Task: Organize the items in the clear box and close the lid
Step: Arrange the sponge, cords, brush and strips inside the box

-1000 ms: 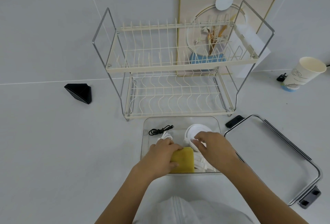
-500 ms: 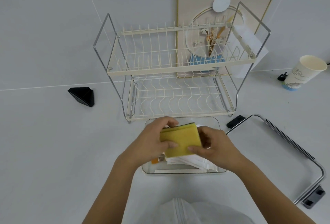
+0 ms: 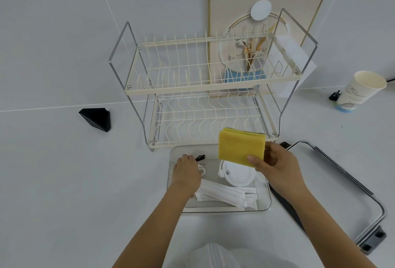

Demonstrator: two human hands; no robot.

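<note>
Pinching the yellow sponge in my right hand, I hold it above the clear box. My left hand reaches into the box, fingers curled at a black cable; its grip I cannot tell. White packets lie just beside that hand.

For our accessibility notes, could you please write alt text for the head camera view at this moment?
A person's right hand holds a yellow sponge above an open clear box, while the left hand reaches into the box near a black cable. Wrapped white sticks and a white round lid lie inside; a two-tier dish rack stands behind.
</note>
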